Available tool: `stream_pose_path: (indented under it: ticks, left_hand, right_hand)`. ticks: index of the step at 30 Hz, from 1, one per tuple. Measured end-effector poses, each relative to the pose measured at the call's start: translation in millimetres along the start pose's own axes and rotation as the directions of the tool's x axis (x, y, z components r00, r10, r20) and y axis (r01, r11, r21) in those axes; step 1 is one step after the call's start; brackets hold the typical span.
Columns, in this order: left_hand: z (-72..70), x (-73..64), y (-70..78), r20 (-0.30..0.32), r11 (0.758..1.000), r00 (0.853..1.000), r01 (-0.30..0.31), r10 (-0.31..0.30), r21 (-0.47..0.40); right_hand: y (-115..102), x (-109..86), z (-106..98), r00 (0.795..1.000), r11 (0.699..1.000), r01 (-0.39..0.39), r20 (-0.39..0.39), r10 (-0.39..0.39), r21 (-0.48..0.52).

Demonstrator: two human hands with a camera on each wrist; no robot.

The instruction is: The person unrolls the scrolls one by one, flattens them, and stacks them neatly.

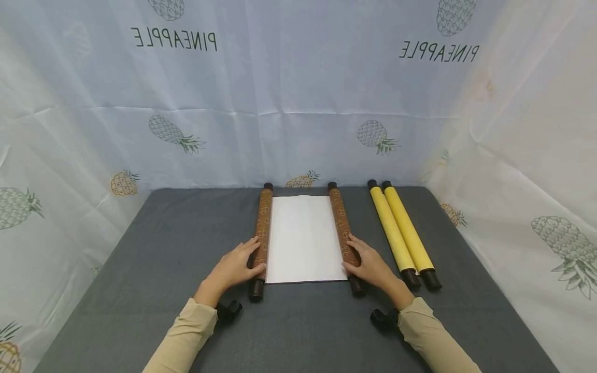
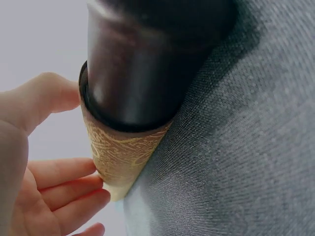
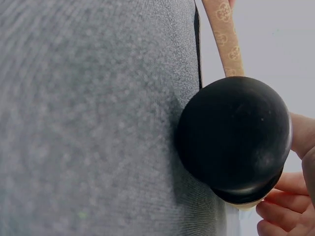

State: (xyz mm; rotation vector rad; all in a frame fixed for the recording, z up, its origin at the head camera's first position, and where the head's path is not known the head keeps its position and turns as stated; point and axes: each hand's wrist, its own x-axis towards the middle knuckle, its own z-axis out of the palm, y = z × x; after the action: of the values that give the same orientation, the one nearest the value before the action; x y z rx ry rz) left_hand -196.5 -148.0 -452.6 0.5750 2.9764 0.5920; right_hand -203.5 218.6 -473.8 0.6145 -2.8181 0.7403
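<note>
A scroll with brown patterned rolls lies partly unrolled on the dark grey table, its white paper exposed between the left roll and the right roll. My left hand holds the left roll near its close end, thumb on the inner side and fingers along the outer side. The right roll is held likewise by my right hand. Dark round knobs cap the rolls; the left knob looms large in the left wrist view, and the right knob hides part of its roll in the right wrist view.
Two yellow rolls with dark knobs lie side by side to the right of the brown scroll. A white curtain printed with pineapples hangs behind the grey table and along both sides.
</note>
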Motion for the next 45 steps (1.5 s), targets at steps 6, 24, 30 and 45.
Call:
stream_pose_path:
  ticks: [6,24,30,45]
  left_hand:
    - [-0.5,-1.8,0.5,-0.019,1.0,1.0,0.005,-0.005,0.025]
    - [-3.6,-4.1,-7.3,-0.029,1.0,0.999,0.017,-0.018,-0.014]
    - [-3.7,-4.5,-9.1,-0.013,0.999,1.0,-0.004,0.004,-0.053]
    - [-2.9,-5.3,-13.1,-0.022,0.996,0.999,-0.034,0.032,-0.078]
  right_hand:
    - [2,-0.7,-1,1.0,1.0,-0.022,0.017,0.022,0.022]
    - [6,-2.3,-5,1.0,0.999,-0.004,0.001,0.004,0.038]
    - [7,-2.3,-4,1.0,0.999,0.009,-0.006,-0.009,0.035]
    - [8,-3.0,-6,1.0,0.999,-0.01,0.013,0.009,0.033]
